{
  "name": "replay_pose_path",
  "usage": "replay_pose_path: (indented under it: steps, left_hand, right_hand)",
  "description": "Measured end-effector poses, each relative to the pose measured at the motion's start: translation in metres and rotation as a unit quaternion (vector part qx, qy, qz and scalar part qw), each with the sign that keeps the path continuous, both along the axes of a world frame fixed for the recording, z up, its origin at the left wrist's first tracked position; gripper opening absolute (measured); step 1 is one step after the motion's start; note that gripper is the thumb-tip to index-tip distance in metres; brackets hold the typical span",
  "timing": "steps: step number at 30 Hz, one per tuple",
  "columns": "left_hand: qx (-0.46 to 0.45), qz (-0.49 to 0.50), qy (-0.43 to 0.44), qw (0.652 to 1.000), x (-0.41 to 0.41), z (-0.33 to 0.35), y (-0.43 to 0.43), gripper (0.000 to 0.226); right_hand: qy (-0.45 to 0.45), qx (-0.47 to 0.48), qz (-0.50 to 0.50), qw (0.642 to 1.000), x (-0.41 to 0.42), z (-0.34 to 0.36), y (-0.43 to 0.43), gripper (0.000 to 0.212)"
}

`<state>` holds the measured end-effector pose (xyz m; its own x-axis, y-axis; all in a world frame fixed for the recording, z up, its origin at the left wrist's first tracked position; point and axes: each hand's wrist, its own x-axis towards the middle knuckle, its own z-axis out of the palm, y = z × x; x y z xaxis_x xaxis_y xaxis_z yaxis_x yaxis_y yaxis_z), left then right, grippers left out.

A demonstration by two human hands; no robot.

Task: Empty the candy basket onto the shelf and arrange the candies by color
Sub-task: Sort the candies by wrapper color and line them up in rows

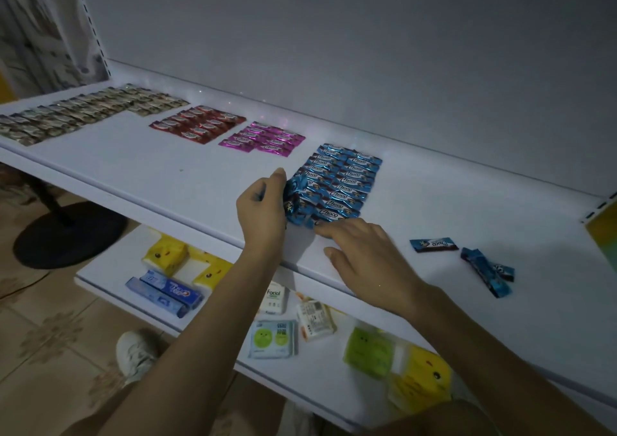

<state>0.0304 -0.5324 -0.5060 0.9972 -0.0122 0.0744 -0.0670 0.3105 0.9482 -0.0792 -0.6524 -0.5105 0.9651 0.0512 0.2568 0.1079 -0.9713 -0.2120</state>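
We see the candies lying on the white upper shelf [167, 168], sorted by colour into flat blocks of overlapping wrappers. Far to the left stretches a long pale block [76, 115] of silvery-beige wrappers. To its right sits a red block [198, 124], then a pink block [263, 139], then the blue block [344, 182] nearest to us. The blue wrappers are shiny foil with crinkled ends, a dark brown band and white "Choco" lettering, set in two neat columns.

Our left hand [262, 208] grips a handful of blue candies [295, 198] at the near left corner of that block, fingers and thumb curled round the bunched foil. Our right hand [364, 252] lies low over the shelf just beside it, fingers straight and a little spread. Its fingertips touch the nearest candy of the blue block, and it holds nothing.

Well apart to the right a single blue candy [433, 245] lies alone, and near it two more blue candies [487, 270] lie overlapping each other.

Beneath, a lower shelf [320, 362] carries blue toothpaste boxes [165, 292] and yellow tissue packs [165, 254], among other small packets. On the tiled floor stand a black round base [70, 232] and a white shoe [137, 352]
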Motion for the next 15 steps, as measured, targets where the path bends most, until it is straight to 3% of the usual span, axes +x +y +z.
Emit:
replay_pose_path:
  steps: [3,7,9,12,15]
  left_hand:
    - [-0.003,0.003,0.005,1.0,-0.001,0.001,0.0,0.04]
    - [-0.042,0.041,0.043,0.997,-0.002,0.01,0.0,0.041]
    - [-0.047,0.049,0.052,0.996,-0.003,0.013,0.0,0.042]
    - [-0.008,0.043,0.008,0.999,-0.008,0.013,0.002,0.045]
    - [0.038,0.012,-0.054,0.998,-0.017,0.013,0.005,0.04]
  right_hand:
    - [-0.033,0.056,-0.007,0.998,0.0,0.002,0.001,0.035]
    - [-0.079,0.041,-0.009,0.996,0.007,0.008,0.011,0.032]
    - [-0.102,0.136,-0.035,0.985,0.011,0.018,0.02,0.027]
    - [-0.031,0.425,-0.043,0.904,0.015,0.039,0.037,0.021]
    - [0.02,0.578,-0.035,0.815,0.017,0.047,0.049,0.022]
